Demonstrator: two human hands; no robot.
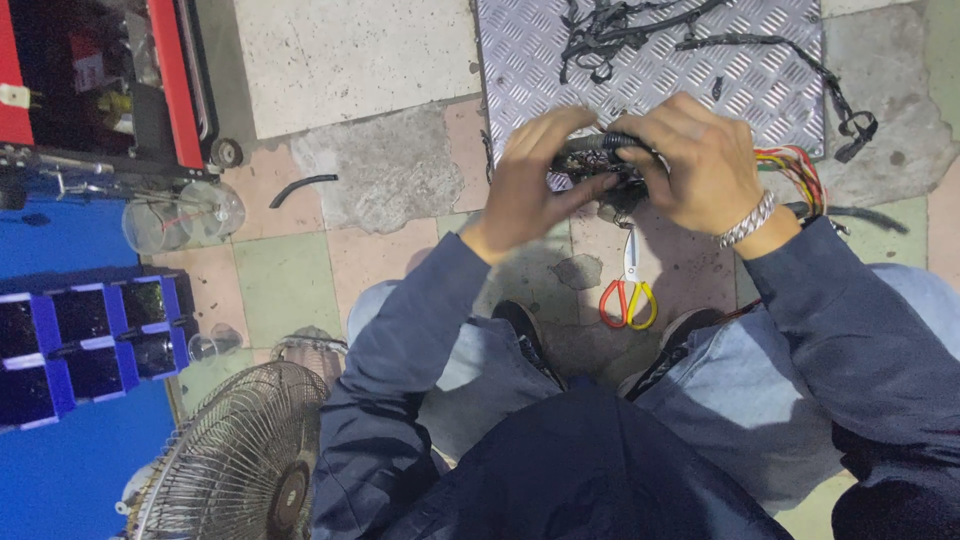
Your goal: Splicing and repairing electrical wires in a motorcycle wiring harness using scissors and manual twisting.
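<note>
- Gripping a black wire harness (600,160) from both ends, the left hand (525,185) and the right hand (700,165) hold it above the tiled floor (285,280), just near of a diamond-plate metal sheet (650,60).
- Left hand: fingers curled loosely on the bundle's left side, thumb underneath; blurred, so the exact contact cannot be told.
- Right hand: closed over the corrugated sleeve and connector block; a chain bracelet (748,220) sits on the wrist.
- Coloured wires (795,170), red, yellow and green, trail right from the right hand.
- Risk, as a judgement: the loose coloured wires could snag on the bracelet or the plate's edge and pull out of the connector if the bundle is tugged.
- Risk, as a judgement: the scissors (628,290), red and yellow handled, lie on the floor right below the hands, between the shoes; a dropped harness or shifted foot could strike them.
- More black harness pieces (640,30) lie tangled on the far plate and could catch the held bundle.
- Left side: a wire-guard fan (250,460) near, blue bins (90,340), clear glass jars (180,215) and a red tool cabinet (160,70) far left; a stray black tube (300,187) lies on the floor.
</note>
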